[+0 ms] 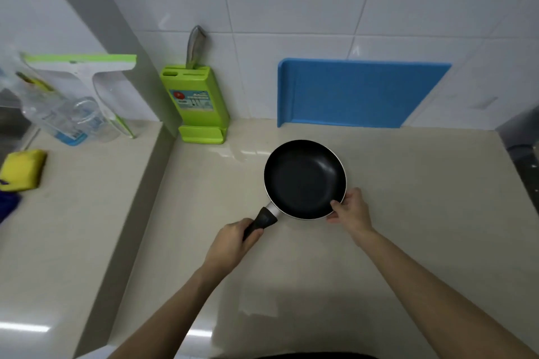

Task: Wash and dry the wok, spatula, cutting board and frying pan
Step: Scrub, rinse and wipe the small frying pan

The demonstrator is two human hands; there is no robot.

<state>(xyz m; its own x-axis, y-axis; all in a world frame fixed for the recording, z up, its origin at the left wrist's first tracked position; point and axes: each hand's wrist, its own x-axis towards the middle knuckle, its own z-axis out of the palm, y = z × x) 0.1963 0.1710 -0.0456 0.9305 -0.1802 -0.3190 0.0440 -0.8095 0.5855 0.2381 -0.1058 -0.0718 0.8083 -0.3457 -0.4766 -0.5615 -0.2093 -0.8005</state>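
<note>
A small black frying pan (303, 178) sits on the beige counter (408, 242), its handle pointing down-left. My left hand (230, 242) grips the black handle. My right hand (351, 207) pinches the pan's near right rim, thumb on the inside edge. A blue cutting board (361, 93) leans upright against the tiled wall behind the pan. The wok and spatula are not in view.
A green knife block (201, 105) with one steel handle stands at the wall left of the board. On the raised ledge at left lie a yellow sponge (22, 169), a clear bottle (58, 116) and a squeegee (87, 67). A dark stove edge (522, 151) shows at right.
</note>
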